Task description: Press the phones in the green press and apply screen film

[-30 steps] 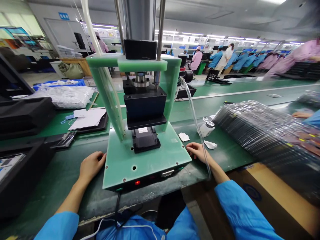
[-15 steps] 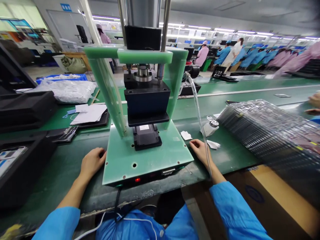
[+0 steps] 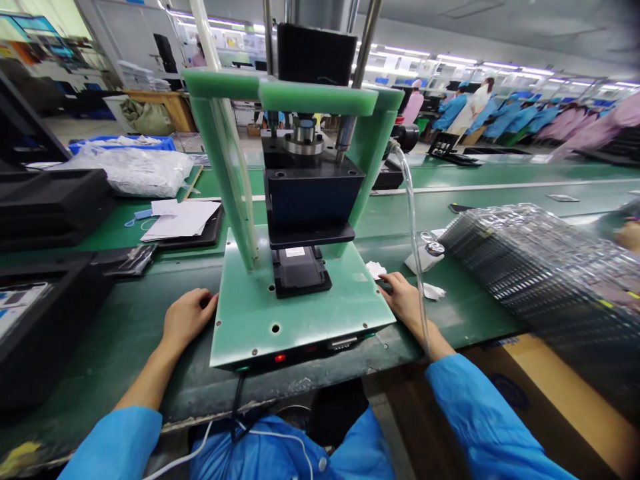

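Observation:
A green bench press (image 3: 300, 320) stands between my hands, its black press head (image 3: 313, 203) above a black fixture (image 3: 301, 272). A flat dark piece with a white label lies in the fixture, partly under the head. My left hand (image 3: 187, 319) rests against the left side of the base, fingers curled and fingertips hidden by the edge. At the right side, my right hand (image 3: 406, 300) has its fingers apart, one reaching near a crumpled white wipe (image 3: 375, 269); other fingertips are hidden. A clear hose (image 3: 413, 220) passes in front of my right wrist.
A white pump bottle (image 3: 425, 256) and another wipe (image 3: 434, 291) lie beyond my right hand. Stacked clear trays (image 3: 530, 260) stand farther right. Papers (image 3: 183, 220), a plastic bag (image 3: 130, 170) and black foam trays (image 3: 55, 307) lie left. Another person's hand (image 3: 629, 235) shows at far right.
The view has shifted, so the press appears farther right. My right hand's fingers have spread and extended towards the wipe. My left hand stays against the base.

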Demonstrator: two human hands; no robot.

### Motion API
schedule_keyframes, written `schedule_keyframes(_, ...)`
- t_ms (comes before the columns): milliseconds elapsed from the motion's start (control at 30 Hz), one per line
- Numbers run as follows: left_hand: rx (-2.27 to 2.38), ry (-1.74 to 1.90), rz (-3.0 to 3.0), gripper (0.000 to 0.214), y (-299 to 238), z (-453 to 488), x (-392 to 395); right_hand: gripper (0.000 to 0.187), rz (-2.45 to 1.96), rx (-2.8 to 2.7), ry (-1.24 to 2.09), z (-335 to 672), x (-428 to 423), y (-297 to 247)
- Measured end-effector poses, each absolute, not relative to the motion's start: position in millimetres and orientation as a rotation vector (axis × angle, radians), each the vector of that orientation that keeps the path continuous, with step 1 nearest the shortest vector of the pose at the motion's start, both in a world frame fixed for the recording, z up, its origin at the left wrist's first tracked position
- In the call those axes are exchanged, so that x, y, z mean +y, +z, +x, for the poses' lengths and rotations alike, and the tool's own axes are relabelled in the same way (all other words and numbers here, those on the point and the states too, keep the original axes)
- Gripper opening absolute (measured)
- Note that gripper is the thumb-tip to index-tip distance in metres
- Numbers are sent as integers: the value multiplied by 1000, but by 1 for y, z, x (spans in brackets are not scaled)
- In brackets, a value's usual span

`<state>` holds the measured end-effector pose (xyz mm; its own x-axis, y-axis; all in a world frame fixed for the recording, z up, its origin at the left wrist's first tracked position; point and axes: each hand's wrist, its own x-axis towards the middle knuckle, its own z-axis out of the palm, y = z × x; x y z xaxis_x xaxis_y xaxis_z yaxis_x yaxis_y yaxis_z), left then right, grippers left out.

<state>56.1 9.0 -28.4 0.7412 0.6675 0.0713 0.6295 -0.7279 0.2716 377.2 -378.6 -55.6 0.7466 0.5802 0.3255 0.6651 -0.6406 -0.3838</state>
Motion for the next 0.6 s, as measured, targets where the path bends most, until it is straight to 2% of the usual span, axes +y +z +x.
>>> schedule_keyframes(233, 1054, 252, 2677, 46, -29, 58, 10, 15, -2585, -1035, -156, 376, -355, -27)
schedule_keyframes(433, 1059, 233, 2688, 45, -29, 57, 10, 15, -2377, -716, -24, 384, -353, -27)
schedule_keyframes(600, 1076, 207, 2686, 46, -27, 58, 10, 30, -1971, -324, 212, 405, -371, -27)
